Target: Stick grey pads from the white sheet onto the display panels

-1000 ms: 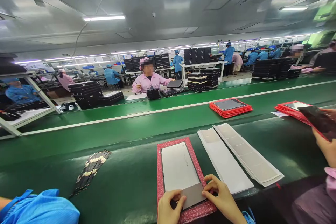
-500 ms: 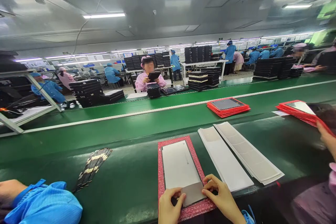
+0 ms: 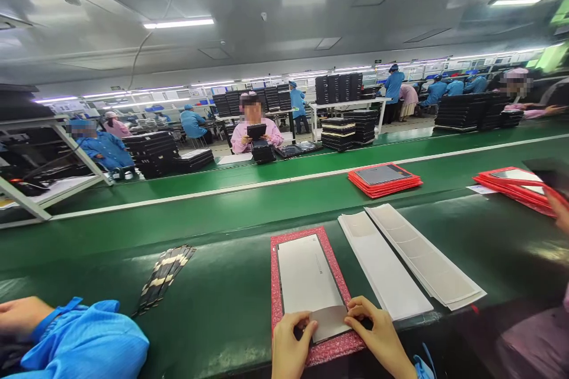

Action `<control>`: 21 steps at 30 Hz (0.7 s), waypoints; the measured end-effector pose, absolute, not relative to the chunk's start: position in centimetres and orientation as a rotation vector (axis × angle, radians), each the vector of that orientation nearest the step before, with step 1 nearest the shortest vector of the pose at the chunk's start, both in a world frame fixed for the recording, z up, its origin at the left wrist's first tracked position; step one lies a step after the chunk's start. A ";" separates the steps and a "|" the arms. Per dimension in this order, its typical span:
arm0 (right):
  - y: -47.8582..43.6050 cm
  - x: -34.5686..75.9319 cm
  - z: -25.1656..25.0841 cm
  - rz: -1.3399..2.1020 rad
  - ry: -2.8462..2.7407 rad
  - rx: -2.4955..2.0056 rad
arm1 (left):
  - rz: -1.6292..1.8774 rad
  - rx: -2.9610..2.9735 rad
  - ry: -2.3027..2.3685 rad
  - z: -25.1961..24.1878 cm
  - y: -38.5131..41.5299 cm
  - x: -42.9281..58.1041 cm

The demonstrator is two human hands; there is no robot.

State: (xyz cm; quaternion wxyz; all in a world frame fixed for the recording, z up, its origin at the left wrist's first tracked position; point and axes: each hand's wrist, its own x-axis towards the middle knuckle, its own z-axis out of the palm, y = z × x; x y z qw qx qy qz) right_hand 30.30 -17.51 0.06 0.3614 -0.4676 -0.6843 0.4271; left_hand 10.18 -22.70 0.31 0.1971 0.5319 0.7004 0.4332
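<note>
Grey film (image 3: 328,323) pinched at both edges by left hand (image 3: 291,344) and right hand (image 3: 377,331), on white panel (image 3: 306,272), red foam tray (image 3: 277,290) beneath, bottom center

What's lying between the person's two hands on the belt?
In the head view, a grey sheet lies between the left hand and right hand, on a white panel on a red mat.

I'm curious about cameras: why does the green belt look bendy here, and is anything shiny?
In the head view, the wide picture curves the long green belt toward its edges. Also in the head view, the ceiling lamp glares brightly, and pale shine lies on the belt near the right edge.
</note>
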 end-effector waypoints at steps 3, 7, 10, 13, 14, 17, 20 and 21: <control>-17.5 30.4 -0.1 1.091 -1.765 -1.189 | 1.144 1.514 1.937 0.5 -22.8 9.9; -17.5 30.4 -0.1 1.084 -1.756 -1.178 | 1.135 1.524 1.937 0.4 -22.8 9.7; -17.5 30.4 -0.2 1.076 -1.770 -1.191 | 1.125 1.529 1.930 0.3 -22.9 9.7; -17.4 30.4 -0.4 1.073 -1.793 -1.196 | 1.109 1.527 1.924 0.2 -22.9 9.7; -17.4 30.4 -0.4 1.069 -1.801 -1.196 | 1.109 1.525 1.925 0.2 -22.9 9.6; -17.4 30.5 -0.5 1.048 -1.819 -1.199 | 1.111 1.528 1.926 0.4 -22.9 9.6; -17.6 30.5 -0.6 1.025 -1.835 -1.179 | 1.110 1.553 1.920 0.3 -22.8 9.6; -17.6 30.4 -0.7 1.018 -1.841 -1.165 | 1.113 1.567 1.918 0.1 -22.8 9.7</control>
